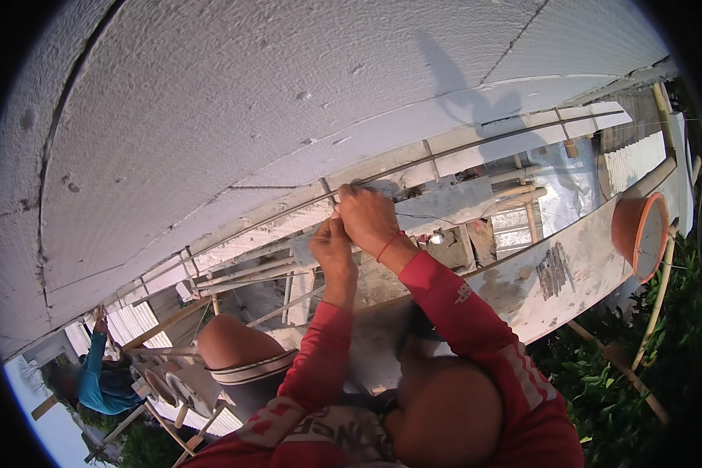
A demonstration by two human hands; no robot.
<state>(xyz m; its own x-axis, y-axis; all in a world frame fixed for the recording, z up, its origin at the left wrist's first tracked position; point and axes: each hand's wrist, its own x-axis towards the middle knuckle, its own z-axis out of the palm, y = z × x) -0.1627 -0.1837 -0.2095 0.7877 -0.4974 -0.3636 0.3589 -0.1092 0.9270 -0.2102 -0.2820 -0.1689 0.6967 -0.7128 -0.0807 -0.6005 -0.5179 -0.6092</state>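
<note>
Together, left hand [333, 256] and right hand [369, 218] pinch fingers [336, 227] closed at a thin rod [454, 150], anything held indistinct; slipping could scrape knuckles.

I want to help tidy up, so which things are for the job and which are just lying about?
Seem part of the job:
- left hand and right hand
- long thin rod along the wall
- short crosspiece

Seem just lying about:
- orange bucket
- thin grey sticks on the plank, possibly spares
</note>
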